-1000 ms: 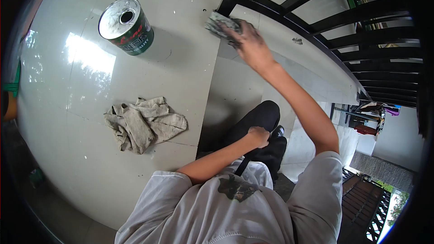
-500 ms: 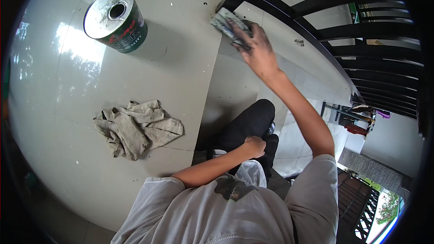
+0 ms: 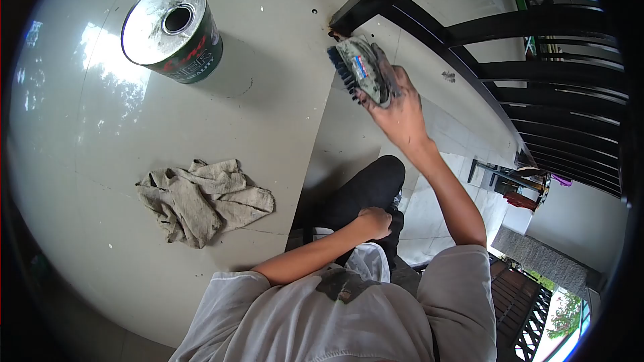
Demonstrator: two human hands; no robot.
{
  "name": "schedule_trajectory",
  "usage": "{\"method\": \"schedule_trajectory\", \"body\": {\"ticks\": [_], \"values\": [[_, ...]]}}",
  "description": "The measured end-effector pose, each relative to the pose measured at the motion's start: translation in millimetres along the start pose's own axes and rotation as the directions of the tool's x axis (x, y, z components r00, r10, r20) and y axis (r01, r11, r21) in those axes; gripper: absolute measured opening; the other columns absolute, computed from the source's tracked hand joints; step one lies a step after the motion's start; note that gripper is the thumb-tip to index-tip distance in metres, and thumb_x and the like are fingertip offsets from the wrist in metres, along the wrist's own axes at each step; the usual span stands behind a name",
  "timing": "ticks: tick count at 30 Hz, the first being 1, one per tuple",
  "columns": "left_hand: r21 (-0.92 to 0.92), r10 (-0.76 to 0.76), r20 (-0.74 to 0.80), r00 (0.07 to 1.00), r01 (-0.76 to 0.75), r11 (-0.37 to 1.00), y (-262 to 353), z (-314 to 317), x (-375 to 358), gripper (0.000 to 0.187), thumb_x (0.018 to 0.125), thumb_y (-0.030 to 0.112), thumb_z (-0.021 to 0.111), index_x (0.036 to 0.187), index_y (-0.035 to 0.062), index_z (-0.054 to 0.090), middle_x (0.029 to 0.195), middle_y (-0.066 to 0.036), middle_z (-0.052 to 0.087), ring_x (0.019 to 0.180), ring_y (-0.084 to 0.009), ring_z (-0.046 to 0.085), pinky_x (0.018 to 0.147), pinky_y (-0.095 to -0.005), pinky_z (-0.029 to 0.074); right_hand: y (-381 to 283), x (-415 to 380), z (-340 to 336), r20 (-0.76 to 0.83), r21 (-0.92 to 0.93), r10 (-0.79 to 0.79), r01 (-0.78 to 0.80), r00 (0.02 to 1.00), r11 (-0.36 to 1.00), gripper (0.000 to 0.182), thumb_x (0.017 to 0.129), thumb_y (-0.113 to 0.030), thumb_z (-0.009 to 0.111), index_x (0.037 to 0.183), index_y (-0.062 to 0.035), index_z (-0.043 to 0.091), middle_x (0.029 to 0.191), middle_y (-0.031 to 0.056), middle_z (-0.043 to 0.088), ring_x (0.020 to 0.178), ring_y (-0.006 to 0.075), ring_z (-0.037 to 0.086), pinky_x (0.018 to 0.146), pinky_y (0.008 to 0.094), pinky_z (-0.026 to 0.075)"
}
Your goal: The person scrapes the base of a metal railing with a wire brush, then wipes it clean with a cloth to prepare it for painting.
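Observation:
My right hand [image 3: 401, 115] is closed around a scrub brush [image 3: 365, 70] with a smudged pale body, a small blue-and-red label and dark bristles. The bristles face left, near the foot of the black railing [image 3: 376, 0]. Dark smears mark the fingers of this hand. My left hand [image 3: 376, 223] rests on my dark-clothed leg, its fingers curled into a fist, with nothing visible in it. To the left, a crumpled beige rag [image 3: 201, 201] lies on the glossy tiled surface [image 3: 80, 188]. Beyond the rag stands a dark green thinner can [image 3: 194, 60] with a stained metal top and a round opening.
The black slatted railing curves along the upper right. Below the tile edge, a paler tiled floor [image 3: 429, 228] lies lower down. A rack with cloths [image 3: 523, 191] stands at the right, and a brown gate [image 3: 513, 302] is farther behind.
My right hand has moved slightly down and right with the brush, away from the railing's foot, and turned it so its bristles show. My left hand stays on my leg.

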State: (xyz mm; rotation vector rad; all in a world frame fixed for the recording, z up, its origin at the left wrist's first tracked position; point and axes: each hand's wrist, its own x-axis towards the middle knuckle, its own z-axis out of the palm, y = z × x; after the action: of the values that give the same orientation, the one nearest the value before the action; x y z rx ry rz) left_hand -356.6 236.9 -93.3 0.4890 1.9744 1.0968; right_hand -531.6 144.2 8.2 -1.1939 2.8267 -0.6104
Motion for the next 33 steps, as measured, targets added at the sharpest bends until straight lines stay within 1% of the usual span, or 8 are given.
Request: {"method": "schedule_trajectory", "body": {"ticks": [6, 13, 15, 17, 19, 29, 31, 33], "values": [[-0.031, 0.033, 0.004, 0.999, -0.033, 0.999, 0, -2, -1, 0.044, 0.084, 0.039, 0.056, 0.107, 0.0019, 0.064, 0.109, -0.018, 0.065, 0.101, -0.0332, 0.063, 0.078, -0.0512, 0.052, -32, 8, 19, -0.062, -0.149, 0.103, -0.112, 0.993, 0.982, 0.074, 0.079, -0.037, 0.066, 0.139, -0.0071, 0.034, 0.092, 0.0187, 0.05, 0.085, 0.034, 0.058, 0.076, 0.0402, 0.051], [-0.102, 0.035, 0.006, 0.999, -0.034, 0.994, -5, -6, 1, 0.045, 0.085, 0.037, 0.055, 0.113, 0.0021, 0.061, 0.113, -0.019, 0.062, 0.105, -0.0335, 0.061, 0.082, -0.0511, 0.05, -66, 19, 19, -0.015, -0.236, 0.29, -0.285, 0.957, 0.929, 0.075, 0.078, -0.034, 0.066, 0.14, -0.0074, 0.031, 0.096, 0.019, 0.05, 0.085, 0.0333, 0.061, 0.074, 0.0383, 0.054], [-0.05, 0.262, -0.166, 0.951, -0.274, 0.96, -18, 24, 24, 0.047, 0.086, 0.037, 0.053, 0.117, 0.0021, 0.059, 0.114, -0.02, 0.061, 0.107, -0.0336, 0.059, 0.085, -0.0496, 0.049, -73, 14, 26, -0.032, -0.243, 0.228, -0.229, 0.973, 0.943, 0.075, 0.078, -0.033, 0.066, 0.139, -0.007, 0.031, 0.095, 0.0182, 0.051, 0.084, 0.0321, 0.061, 0.074, 0.0383, 0.054], [-0.145, 0.23, -0.21, 0.95, -0.263, 0.954, -22, 35, 28, 0.049, 0.087, 0.038, 0.053, 0.12, 0.0023, 0.056, 0.116, -0.02, 0.061, 0.108, -0.0344, 0.058, 0.086, -0.049, 0.049, -77, 19, 27, -0.022, -0.258, 0.179, -0.179, 0.984, 0.949, 0.075, 0.078, -0.033, 0.067, 0.139, -0.0065, 0.031, 0.093, 0.0176, 0.052, 0.083, 0.0316, 0.061, 0.074, 0.0382, 0.054], [-0.071, 0.049, 0.099, 0.994, -0.042, 0.997, 0, -20, -15, 0.049, 0.087, 0.038, 0.052, 0.119, 0.0015, 0.057, 0.115, -0.02, 0.061, 0.107, -0.0349, 0.059, 0.087, -0.0493, 0.048, -64, 20, 14, -0.005, -0.287, 0.195, -0.188, 0.981, 0.939, 0.076, 0.078, -0.032, 0.067, 0.139, -0.0061, 0.031, 0.091, 0.0178, 0.052, 0.083, 0.0323, 0.061, 0.073, 0.0385, 0.054], [-0.165, 0.085, 0.022, 0.996, -0.081, 0.983, -12, 3, 11, 0.049, 0.087, 0.037, 0.051, 0.117, -0.0003, 0.058, 0.116, -0.02, 0.06, 0.106, -0.0347, 0.059, 0.089, -0.0476, 0.047, -67, 13, 21, -0.072, -0.24, 0.242, -0.252, 0.968, 0.937, 0.076, 0.078, -0.036, 0.068, 0.137, -0.0024, 0.033, 0.088, 0.0213, 0.056, 0.077, 0.0375, 0.062, 0.07, 0.0425, 0.052], [-0.156, 0.083, 0.002, 0.997, -0.082, 0.984, -11, -12, -3, 0.049, 0.086, 0.037, 0.051, 0.118, -0.0004, 0.058, 0.116, -0.021, 0.06, 0.106, -0.0351, 0.059, 0.089, -0.0474, 0.047, -66, 3, 10, 0.013, -0.308, 0.321, -0.301, 0.947, 0.903, 0.075, 0.079, -0.03, 0.068, 0.138, -0.0036, 0.03, 0.096, 0.0192, 0.053, 0.082, 0.0324, 0.062, 0.071, 0.0374, 0.054], [-0.149, 0.085, -0.025, 0.996, -0.088, 0.985, -3, -26, -14, 0.05, 0.086, 0.037, 0.051, 0.118, -0.0005, 0.057, 0.115, -0.021, 0.06, 0.105, -0.0355, 0.059, 0.089, -0.0472, 0.047, -55, -5, 7, 0.06, -0.249, 0.14, -0.121, 0.988, 0.961, 0.071, 0.081, -0.024, 0.066, 0.141, -0.0102, 0.03, 0.105, 0.0168, 0.053, 0.092, 0.0325, 0.061, 0.077, 0.0377, 0.052]]}}
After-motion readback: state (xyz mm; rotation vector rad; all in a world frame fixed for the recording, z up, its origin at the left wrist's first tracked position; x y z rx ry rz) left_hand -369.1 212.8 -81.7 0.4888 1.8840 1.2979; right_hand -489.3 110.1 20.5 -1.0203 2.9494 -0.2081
